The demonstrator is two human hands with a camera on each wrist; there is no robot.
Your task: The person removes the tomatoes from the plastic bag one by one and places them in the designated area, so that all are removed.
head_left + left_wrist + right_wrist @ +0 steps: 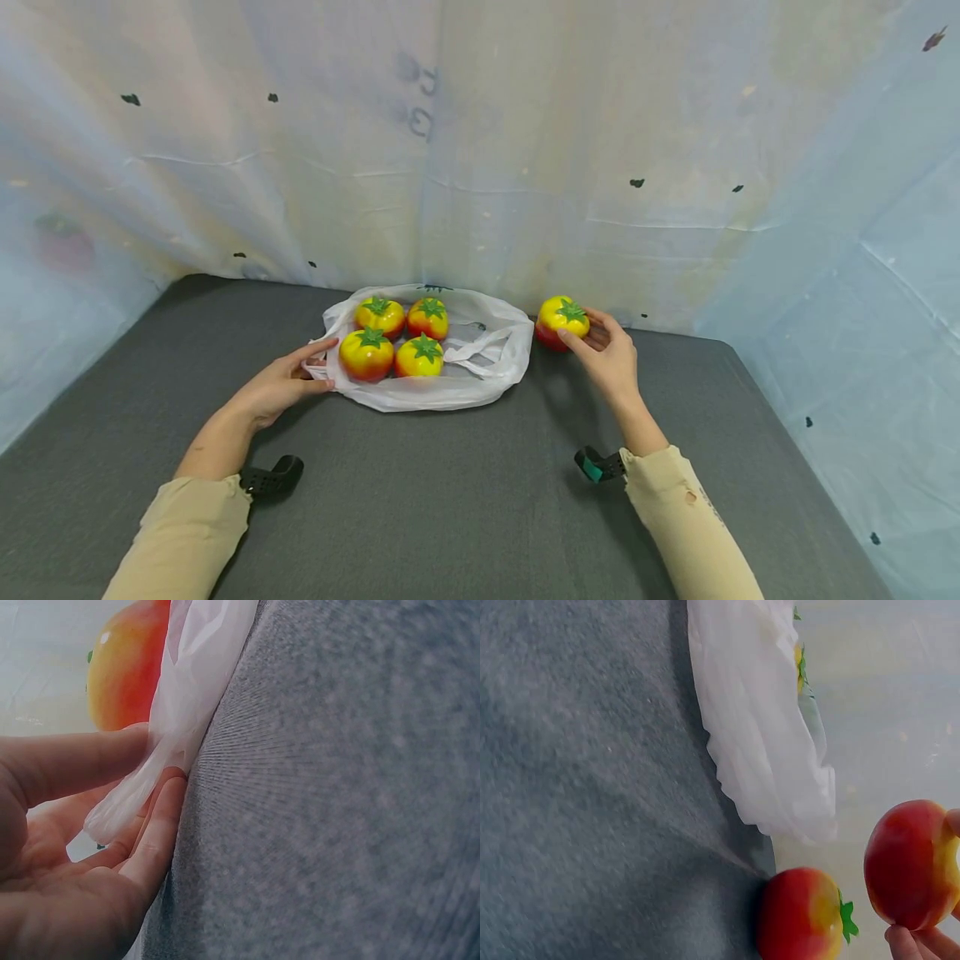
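A white plastic bag (472,396) lies spread open on the dark table, with several red-and-yellow tomatoes (365,356) inside, each topped by a green leafy cap. At its left end, my left hand (273,390) holds the gathered edge of the bag (199,667) between thumb and fingers. Just off the bag's right end, my right hand (611,354) grips a tomato (558,312) by its side, raised above the table. Another tomato (799,911) rests on the table beneath it, mostly hidden in the head view.
The grey cloth-covered table (450,500) ends at a pale plastic sheet (525,167) hanging along the back. More sheeting (862,333) hangs along the right side. A black strap (273,475) is on the left wrist, another (600,464) on the right.
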